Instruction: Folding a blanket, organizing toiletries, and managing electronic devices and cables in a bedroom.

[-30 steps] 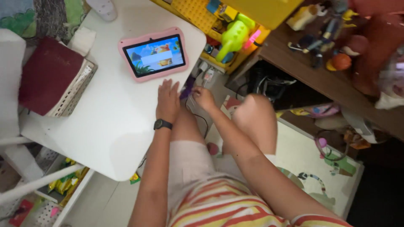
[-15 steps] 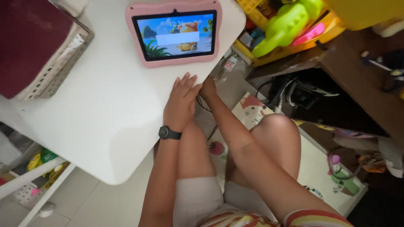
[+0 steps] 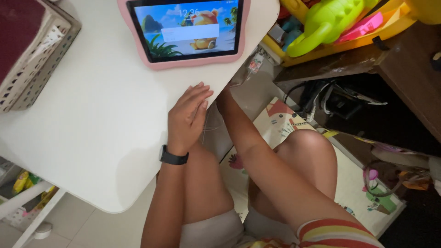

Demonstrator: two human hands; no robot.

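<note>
Fingers (image 3: 195, 94) of the left hand (image 3: 186, 117) lie flat and spread on the white table (image 3: 92, 138), right at its right edge, holding nothing; a black watch (image 3: 173, 157) sits on that wrist. The right hand (image 3: 223, 94) reaches past the table edge just beside the left, and its fingers are tucked under the rim, so I cannot tell whether it grips anything. A thin cable (image 3: 207, 128) hangs in the gap below both hands, and a small tagged plug (image 3: 254, 64) dangles farther off by the table's far right corner. The pink tablet (image 3: 183, 32) lies lit on the table just beyond the left fingertips, close to the same edge. A white basket (image 3: 36, 69) with a dark red book (image 3: 18, 32) in it stands at the far left, well apart. To the right, a green toy (image 3: 328, 20) rests in a yellow bin, and more cables (image 3: 321, 98) crowd the dark space under a brown shelf (image 3: 404, 69). The risk I see is a snag: if the right hand tugs a cable it cannot see, the tablet could slide toward the edge and drop. Leaning weight on the left palm so near the rim could also tip or shift the light table.
</note>
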